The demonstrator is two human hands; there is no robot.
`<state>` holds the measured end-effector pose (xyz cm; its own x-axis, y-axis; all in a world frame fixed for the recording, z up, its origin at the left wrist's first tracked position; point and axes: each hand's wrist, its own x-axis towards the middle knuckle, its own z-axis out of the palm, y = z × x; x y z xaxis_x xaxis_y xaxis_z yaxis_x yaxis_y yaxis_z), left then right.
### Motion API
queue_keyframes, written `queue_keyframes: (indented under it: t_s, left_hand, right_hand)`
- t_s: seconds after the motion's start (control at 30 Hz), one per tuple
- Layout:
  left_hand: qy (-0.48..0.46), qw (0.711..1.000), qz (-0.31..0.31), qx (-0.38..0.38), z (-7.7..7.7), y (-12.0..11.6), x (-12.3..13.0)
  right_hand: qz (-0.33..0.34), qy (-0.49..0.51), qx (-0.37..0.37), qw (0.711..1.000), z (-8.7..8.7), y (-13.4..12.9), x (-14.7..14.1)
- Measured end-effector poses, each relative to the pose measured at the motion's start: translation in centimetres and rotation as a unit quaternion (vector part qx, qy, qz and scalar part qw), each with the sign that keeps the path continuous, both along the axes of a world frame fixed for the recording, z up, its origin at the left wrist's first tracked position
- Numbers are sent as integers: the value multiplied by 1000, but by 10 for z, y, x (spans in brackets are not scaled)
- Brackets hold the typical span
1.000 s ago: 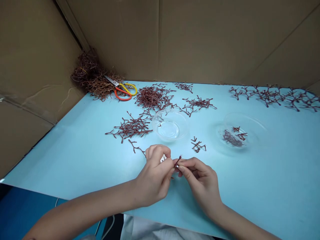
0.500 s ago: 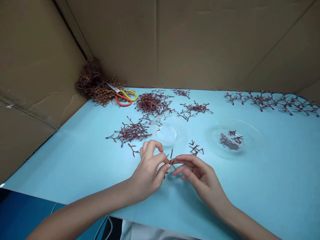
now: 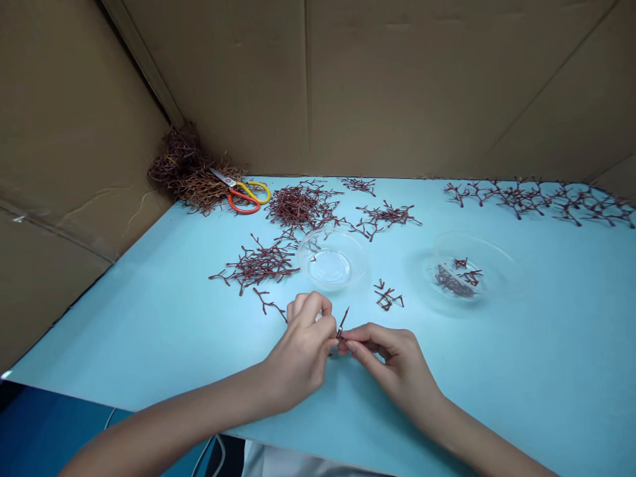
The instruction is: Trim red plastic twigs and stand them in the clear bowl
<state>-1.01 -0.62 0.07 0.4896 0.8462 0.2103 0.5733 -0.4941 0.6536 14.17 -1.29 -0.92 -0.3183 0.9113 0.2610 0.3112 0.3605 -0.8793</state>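
Left hand (image 3: 301, 351) curled nearly shut, its fingertips (image 3: 320, 324) at the base of a dark red twig (image 3: 342, 322), whose long axis tilts up and rightward between the hands; right hand (image 3: 397, 361) pinches that base with thumb and forefinger (image 3: 352, 346), curled tighter than half a second ago.

No lettering, label, brand or number can be read anywhere: not on the brown corrugated cardboard walls (image 3: 397, 86), the orange-and-yellow-handled steel scissors (image 3: 243, 195), or the clear round plastic bowl (image 3: 332, 260).
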Motion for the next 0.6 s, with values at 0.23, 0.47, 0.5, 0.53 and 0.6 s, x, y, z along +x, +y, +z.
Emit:
queue_keyframes:
  t_s: [0.23,0.47,0.5,0.53,0.6]
  left_hand:
    - [-21,1000,-6,4,8,-1,-2]
    - [47,995,-34,78,7,-7,0]
    - [49,995,-41,82,7,-7,0]
    - [45,995,-44,83,7,-7,-1]
    - [28,996,-37,78,8,-7,-2]
  right_hand:
    - [29,17,-13,999,15,9,11]
    - [38,-19,-67,997,31,17,13]
    - [41,-26,-76,996,32,16,12]
    - [38,-28,-84,995,31,15,12]
    - [19,-17,-98,995,31,13,13]
